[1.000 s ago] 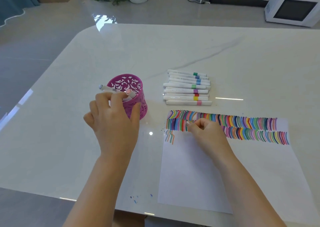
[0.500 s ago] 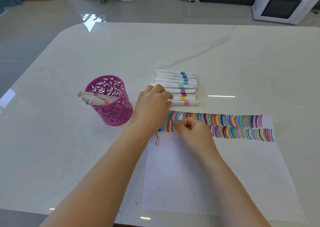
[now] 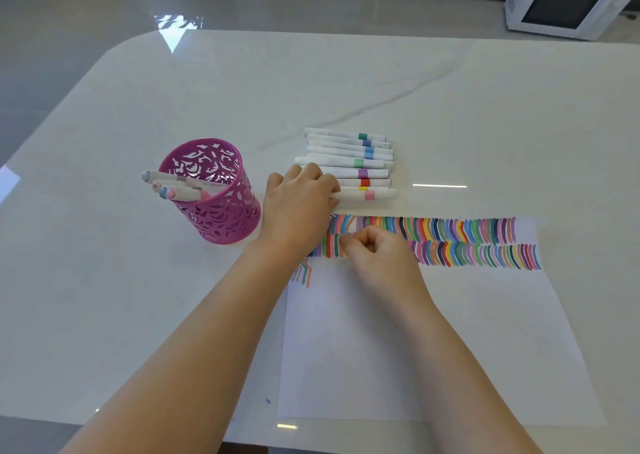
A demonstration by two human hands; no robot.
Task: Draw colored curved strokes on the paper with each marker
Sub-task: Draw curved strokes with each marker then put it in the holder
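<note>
The white paper [image 3: 415, 342] lies at the front right of the table, with two rows of coloured curved strokes [image 3: 485, 242] along its far edge. Just beyond it, several white markers with coloured bands [image 3: 360, 162] lie side by side. My left hand [image 3: 298, 204] rests on their left ends, fingers lying over the nearest ones, by the pink-banded marker [image 3: 370, 195]. My right hand [image 3: 377, 252] sits on the strokes near the paper's far left corner. Its fingers are curled into a loose fist, and I see nothing in it.
A magenta cut-out pen cup [image 3: 214, 194] stands left of my left hand, with several markers [image 3: 173, 185] leaning out of it to the left. The white marble table [image 3: 346, 83] runs far back. A white microwave [image 3: 564, 3] sits on the floor beyond.
My left hand has left the pen cup and moved right onto the ends of the row of markers. My right hand has stayed curled on the paper.
</note>
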